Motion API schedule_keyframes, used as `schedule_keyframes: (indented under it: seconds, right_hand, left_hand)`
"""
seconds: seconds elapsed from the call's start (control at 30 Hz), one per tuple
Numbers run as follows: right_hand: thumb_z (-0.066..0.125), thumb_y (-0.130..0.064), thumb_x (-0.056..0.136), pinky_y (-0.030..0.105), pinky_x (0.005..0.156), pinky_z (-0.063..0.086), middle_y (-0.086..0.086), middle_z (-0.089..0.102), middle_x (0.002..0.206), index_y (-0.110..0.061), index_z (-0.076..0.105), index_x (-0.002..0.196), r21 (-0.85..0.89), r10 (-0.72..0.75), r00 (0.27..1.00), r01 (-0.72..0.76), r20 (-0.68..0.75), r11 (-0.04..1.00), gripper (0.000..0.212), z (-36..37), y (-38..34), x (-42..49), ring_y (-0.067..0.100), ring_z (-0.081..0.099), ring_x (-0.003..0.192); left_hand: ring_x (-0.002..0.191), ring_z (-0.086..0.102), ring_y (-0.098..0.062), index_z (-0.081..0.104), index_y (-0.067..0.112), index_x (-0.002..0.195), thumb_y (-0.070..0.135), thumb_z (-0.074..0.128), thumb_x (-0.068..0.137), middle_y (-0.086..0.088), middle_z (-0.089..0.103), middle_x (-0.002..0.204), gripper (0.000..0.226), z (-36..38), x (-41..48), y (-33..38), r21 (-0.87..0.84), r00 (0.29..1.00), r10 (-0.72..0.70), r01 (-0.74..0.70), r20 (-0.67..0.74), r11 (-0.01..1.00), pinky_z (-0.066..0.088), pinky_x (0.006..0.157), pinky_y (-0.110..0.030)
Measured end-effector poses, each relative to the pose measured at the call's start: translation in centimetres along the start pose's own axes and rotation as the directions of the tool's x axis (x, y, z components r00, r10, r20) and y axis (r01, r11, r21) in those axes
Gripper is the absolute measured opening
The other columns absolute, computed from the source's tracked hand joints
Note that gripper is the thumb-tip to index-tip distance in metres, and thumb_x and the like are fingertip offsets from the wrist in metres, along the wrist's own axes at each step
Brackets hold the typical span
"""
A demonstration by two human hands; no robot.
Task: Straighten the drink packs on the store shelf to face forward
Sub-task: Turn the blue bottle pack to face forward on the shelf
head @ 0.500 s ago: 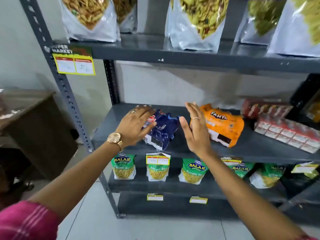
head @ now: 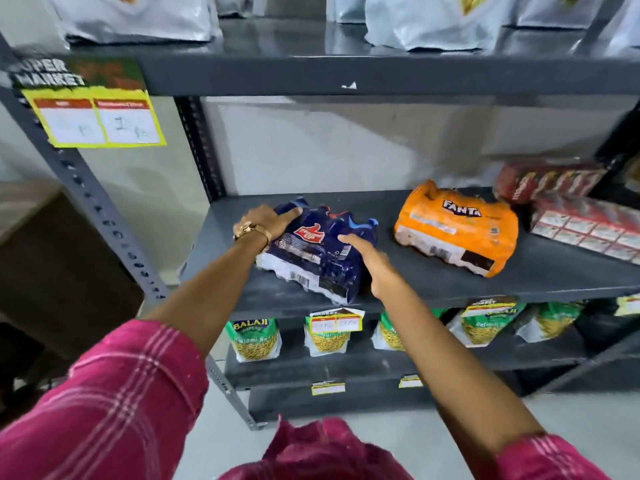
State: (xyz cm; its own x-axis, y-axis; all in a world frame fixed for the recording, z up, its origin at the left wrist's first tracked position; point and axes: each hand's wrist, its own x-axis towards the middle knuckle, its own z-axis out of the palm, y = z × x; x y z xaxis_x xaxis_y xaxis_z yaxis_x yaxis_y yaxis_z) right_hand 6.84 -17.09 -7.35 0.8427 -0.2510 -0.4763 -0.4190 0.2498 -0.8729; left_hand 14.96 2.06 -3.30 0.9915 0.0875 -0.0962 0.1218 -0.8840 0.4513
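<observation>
**Drink packs on the middle shelf, both hands on the blue one**

Drink packs sat on the grey middle shelf [head: 433, 282], seen from my head camera. The blue pack [head: 318, 251] lay toward the left of the shelf, turned at an angle, its barcode end pointing at the front edge. My left hand [head: 266, 223] rested on its upper left corner, fingers [head: 289, 213] laid flat and close together along the wrapping; I could not tell whether the thumb gripped beneath. A gold watch [head: 250, 232] sat on that wrist. My right hand [head: 372, 263] pressed against the pack's right side, one finger stretched out over the top of the wrapping, the rest hidden behind the palm.

The orange Fanta pack [head: 453, 230] lay well apart to the right, untouched, also skewed. Red cartons [head: 585, 226] sat just beside it at the right end of the shelf.

Green snack bags [head: 256, 339] stood on the shelf below, with a yellow price tag [head: 336, 322] on the edge above them. Silver pouches [head: 433, 22] stood on the top shelf, and a yellow sign [head: 93, 116] hung at the left post. Pink sleeves [head: 114, 403] covered my upper arms.
</observation>
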Motion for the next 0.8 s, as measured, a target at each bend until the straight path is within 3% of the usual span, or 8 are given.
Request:
schedule_keyframes:
  seconds: [0.1, 0.23, 0.37, 0.5, 0.57, 0.67, 0.73, 0.8]
  right_hand:
    - [0.085, -0.036, 0.06, 0.013, 0.033, 0.041, -0.004, 0.066, 0.079, -0.019, 0.054, 0.081, 0.031, -0.015, 0.997, 0.018, -0.07, 0.999, 0.041, 0.0, 0.3, 0.2, 0.01, 0.062, 0.066]
    - [0.088, -0.038, 0.045, 0.036, 0.07, 0.06, 0.008, 0.074, 0.098, -0.018, 0.06, 0.091, 0.03, -0.187, 0.975, 0.192, -0.122, 0.981, 0.057, 0.4, 0.9, 0.6, 0.022, 0.072, 0.084]
    - [0.093, -0.024, 0.048, 0.031, 0.097, 0.051, 0.003, 0.061, 0.129, -0.023, 0.05, 0.125, -0.204, -0.622, 0.782, 0.614, 0.029, 0.762, 0.088, -1.0, 1.0, 1.3, 0.014, 0.061, 0.115]
    - [0.094, -0.024, 0.049, 0.033, 0.11, 0.041, 0.003, 0.046, 0.142, -0.019, 0.036, 0.14, -0.374, -0.728, 0.676, 0.708, 0.114, 0.599, 0.107, -2.3, 1.8, 2.4, 0.015, 0.046, 0.131]
    - [0.09, -0.039, 0.053, 0.026, 0.107, 0.042, 0.002, 0.043, 0.143, -0.022, 0.035, 0.141, -0.354, -0.694, 0.707, 0.688, 0.132, 0.633, 0.106, -2.3, 1.7, 2.7, 0.01, 0.046, 0.131]
    - [0.067, -0.066, 0.066, 0.019, 0.098, 0.046, -0.003, 0.051, 0.142, -0.025, 0.043, 0.141, -0.068, -0.509, 0.853, 0.518, 0.112, 0.853, 0.089, -2.2, 0.6, 2.9, 0.0, 0.054, 0.123]
    - [0.045, -0.077, 0.075, 0.025, 0.104, 0.042, -0.015, 0.059, 0.13, -0.035, 0.058, 0.124, 0.016, -0.418, 0.902, 0.419, 0.105, 0.908, 0.065, -2.1, 0.4, 2.8, 0.002, 0.054, 0.123]
    - [0.03, -0.073, 0.087, 0.029, 0.1, 0.049, -0.015, 0.064, 0.117, -0.037, 0.065, 0.106, 0.051, -0.409, 0.907, 0.406, 0.099, 0.913, 0.054, -1.7, 0.5, 2.7, -0.004, 0.065, 0.104]
  left_hand:
    - [0.088, 0.066, -0.035, 0.065, 0.006, 0.09, 0.081, 0.047, 0.07, -0.017, 0.069, 0.096, 0.08, 0.4, 1.1, -0.6, -0.094, 1.0, -0.026, 0.025, -0.014, 0.995, 0.055, 0.081, -0.044]
    - [0.072, 0.059, -0.032, 0.053, 0.012, 0.064, 0.078, 0.052, 0.07, -0.01, 0.064, 0.074, 0.067, 1.9, 0.9, -2.5, -0.332, 0.986, -0.017, -0.039, -0.164, 0.942, 0.043, 0.062, -0.035]
    - [0.075, 0.058, -0.013, 0.048, 0.017, 0.088, 0.064, 0.054, 0.079, 0.003, 0.062, 0.085, 0.049, 3.3, -0.3, -5.4, -0.557, 0.935, 0.176, -0.328, -0.309, 0.763, 0.043, 0.067, -0.03]
    - [0.098, 0.059, -0.025, 0.043, 0.012, 0.114, 0.039, 0.056, 0.091, 0.001, 0.059, 0.108, 0.038, 4.9, -0.1, -6.5, -0.496, 0.93, 0.301, -0.367, -0.21, 0.787, 0.042, 0.074, -0.028]
    - [0.11, 0.058, -0.028, 0.041, 0.008, 0.124, 0.035, 0.053, 0.093, -0.002, 0.057, 0.118, 0.043, 5.0, 0.1, -5.7, -0.524, 0.942, 0.275, -0.336, -0.193, 0.782, 0.043, 0.078, -0.024]
    - [0.134, 0.039, -0.031, 0.025, 0.006, 0.145, 0.027, 0.055, 0.094, -0.015, 0.037, 0.146, 0.063, 5.4, -1.6, -3.5, -0.599, 0.946, 0.108, -0.279, -0.305, 0.751, 0.035, 0.109, -0.035]
    - [0.132, 0.039, -0.03, 0.021, 0.009, 0.147, 0.031, 0.061, 0.09, -0.015, 0.03, 0.146, 0.074, 6.5, -4.6, -1.7, -0.692, 0.933, -0.028, -0.246, -0.359, 0.679, 0.033, 0.109, -0.032]
    - [0.136, 0.032, -0.026, 0.011, 0.021, 0.149, 0.051, 0.072, 0.074, -0.009, 0.02, 0.149, 0.101, 8.0, -7.8, 0.4, -0.786, 0.975, 0.015, -0.189, -0.223, 0.589, 0.031, 0.109, -0.032]
